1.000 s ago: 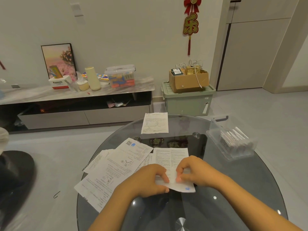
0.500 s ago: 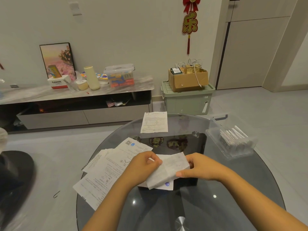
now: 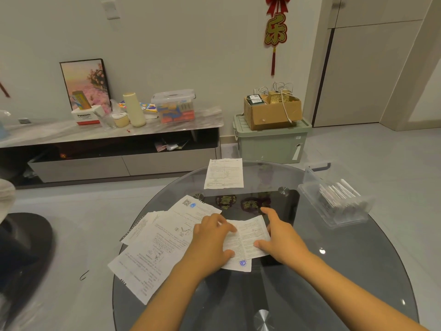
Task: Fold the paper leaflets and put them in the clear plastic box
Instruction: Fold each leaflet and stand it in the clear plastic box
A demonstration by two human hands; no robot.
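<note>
On the round glass worktop [image 3: 310, 295], both hands press flat on a folded leaflet [image 3: 248, 237] (its printed side up). The left hand [image 3: 212, 242] lies with fingers spread over the leaflet's left part; the right hand [image 3: 281, 237] rests relaxed on its right edge, thumb on the paper. Left of the leaflet lies a pile of unfolded leaflets [image 3: 152, 254]; beyond it, a single sheet [image 3: 224, 173]. To its right stands the clear plastic box [image 3: 334, 204], holding folded papers.
</note>
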